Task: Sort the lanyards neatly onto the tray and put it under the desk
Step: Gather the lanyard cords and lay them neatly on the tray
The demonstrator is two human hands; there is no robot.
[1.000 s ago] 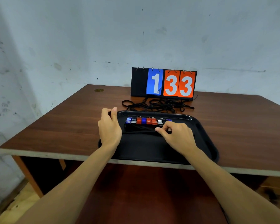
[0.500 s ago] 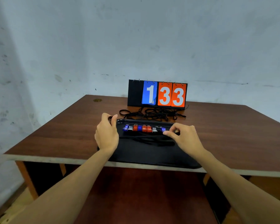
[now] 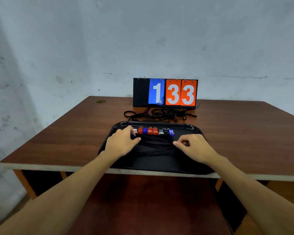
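Note:
A black tray point(image 3: 185, 126) lies on the brown desk point(image 3: 244, 133), its near rim over the front edge. In its far half several lanyards lie side by side, their red, blue and silver clips point(image 3: 153, 130) in a row and their black cords point(image 3: 156, 145) bunched in front. My left hand point(image 3: 120, 143) rests on the left end of the row, covering the leftmost clips, thumb pressed on the cords. My right hand point(image 3: 195, 148) pinches the cords at the right end between thumb and forefinger.
A tangle of loose black cords point(image 3: 159, 114) lies on the desk just behind the tray. A flip scoreboard point(image 3: 165, 92) reading 1 33 stands at the back by the wall. Below the desk is a dark open space over a reddish floor point(image 3: 143, 200).
My left hand has left the tray's left rim and come onto the lanyards. My right hand has slid from the clips to the cords' right end. The view has pulled back.

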